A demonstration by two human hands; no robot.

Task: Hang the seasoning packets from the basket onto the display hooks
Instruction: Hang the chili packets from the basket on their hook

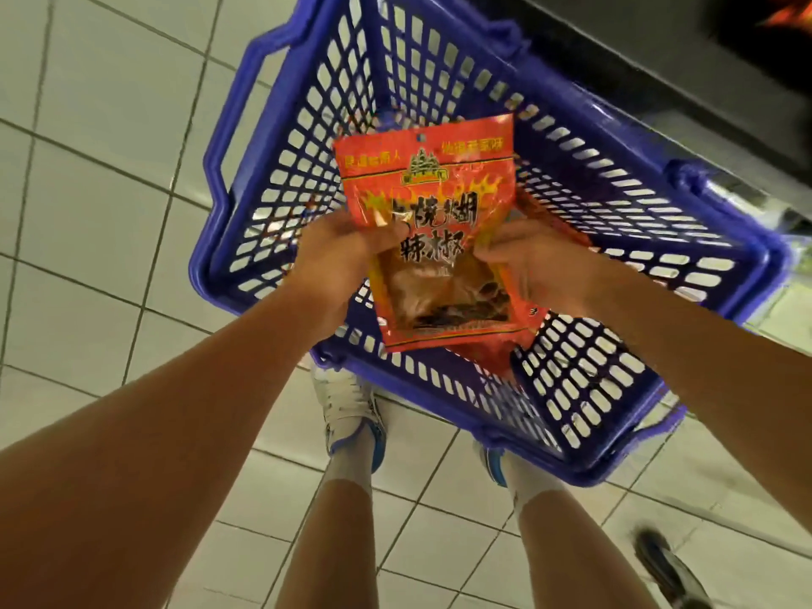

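Both hands are on the same packet here. The left hand (340, 261) pinches the left edge of a red seasoning packet (433, 213), thumb lying across the front near the flame print and the other fingers tucked behind where I can't see them. The right hand (525, 265) grips the right edge about the same way, thumb on the front, the rest wrapped around the back. So that's two hands clamped on one pack, held face up toward the camera, with the hang hole at the top end pointing away from the person.

The packet is red and orange with big black and white Chinese characters, a small building logo near the top, and a clear window in the lower half showing dark dried chilli pieces. It's held over the open top of a blue plastic basket (272, 178), not resting in it. Under the packet and the right hand you can see more red packaging (494, 353) lying down in the basket, partly hidden, so I can't tell how many there are.

The basket sits on a white tiled floor (101, 213), handles folded down along the rim. Just below it are the person's white and blue sneakers (351, 410) with white socks. Top right there's a dark shelf base (659, 68), pretty blurry. Another dark shoe (663, 564) shows at the bottom right corner.
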